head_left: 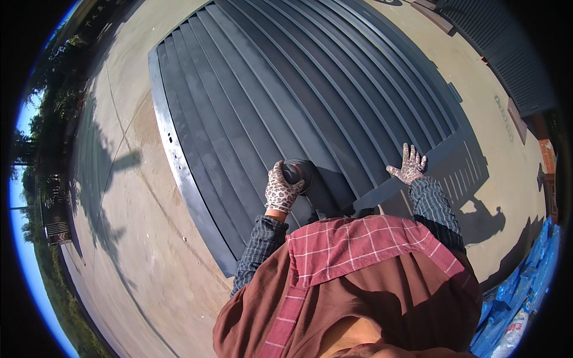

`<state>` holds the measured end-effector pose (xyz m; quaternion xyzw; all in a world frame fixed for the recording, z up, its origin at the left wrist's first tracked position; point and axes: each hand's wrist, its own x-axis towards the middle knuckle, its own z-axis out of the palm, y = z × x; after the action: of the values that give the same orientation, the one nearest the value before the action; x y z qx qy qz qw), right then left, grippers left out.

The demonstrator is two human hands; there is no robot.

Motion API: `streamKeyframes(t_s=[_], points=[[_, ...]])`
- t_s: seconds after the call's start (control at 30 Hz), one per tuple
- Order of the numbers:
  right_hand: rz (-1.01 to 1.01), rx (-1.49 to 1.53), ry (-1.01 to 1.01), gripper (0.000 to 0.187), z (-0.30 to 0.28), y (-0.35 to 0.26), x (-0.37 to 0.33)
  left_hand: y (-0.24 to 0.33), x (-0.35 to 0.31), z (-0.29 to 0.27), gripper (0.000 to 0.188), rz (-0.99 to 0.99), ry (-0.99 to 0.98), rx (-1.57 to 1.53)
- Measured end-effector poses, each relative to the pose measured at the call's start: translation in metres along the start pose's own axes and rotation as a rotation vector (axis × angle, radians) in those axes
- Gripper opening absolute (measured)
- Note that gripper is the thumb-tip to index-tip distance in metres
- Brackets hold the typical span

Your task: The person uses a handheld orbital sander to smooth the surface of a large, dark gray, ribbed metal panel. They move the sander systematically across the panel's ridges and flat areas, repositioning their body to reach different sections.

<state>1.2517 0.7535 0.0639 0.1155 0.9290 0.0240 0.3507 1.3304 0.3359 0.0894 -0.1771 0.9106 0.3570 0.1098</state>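
My left fingers (277,172) clamp a tool (305,171) on the panel (221,131), right fingers (406,155) apart near its edge; tool tilt might scratch.

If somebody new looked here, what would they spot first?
Probably the big dark slatted panel, filling the middle up to the top edge. Then the spotted gloves: near the centre, the left hand grips a round dark tool; farther right, the right hand is spread at the panel's edge. Bright blue sheeting pops out lower right.
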Motion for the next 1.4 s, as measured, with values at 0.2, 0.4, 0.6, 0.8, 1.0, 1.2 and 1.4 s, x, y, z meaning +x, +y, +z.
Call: streamKeyframes(t_s=[0.2, 0.4, 0.6, 0.8, 1.0, 1.2, 1.4], points=[[-0.606, 0.005, 0.534, 0.100, 0.035, -0.049, -0.014, -0.007, -0.001, 0.002, 0.091, -0.024, 0.037, -0.014], [-0.895, -0.279, 0.224, 0.085, 0.034, -0.111, -0.041, -0.023, 0.004, 0.006, 0.090, -0.019, 0.091, -0.043], [-1.017, -0.192, 0.170, 0.092, 0.051, -0.135, -0.024, -0.073, 0.009, 0.013, 0.089, -0.005, 0.172, -0.047], [-0.697, 0.104, 0.555, 0.092, 0.044, -0.113, -0.007, -0.083, 0.009, 0.010, 0.090, -0.019, 0.192, -0.050], [-0.378, 0.083, 0.303, 0.088, 0.033, -0.081, 0.011, -0.085, 0.010, 0.006, 0.091, -0.018, 0.209, -0.039], [-0.386, 0.074, 0.272, 0.089, 0.028, -0.082, 0.011, -0.087, 0.014, 0.003, 0.092, -0.003, 0.216, -0.016], [-0.284, 0.131, 0.565, 0.085, 0.016, -0.051, 0.028, -0.086, 0.014, 0.003, 0.092, 0.009, 0.202, -0.052]])
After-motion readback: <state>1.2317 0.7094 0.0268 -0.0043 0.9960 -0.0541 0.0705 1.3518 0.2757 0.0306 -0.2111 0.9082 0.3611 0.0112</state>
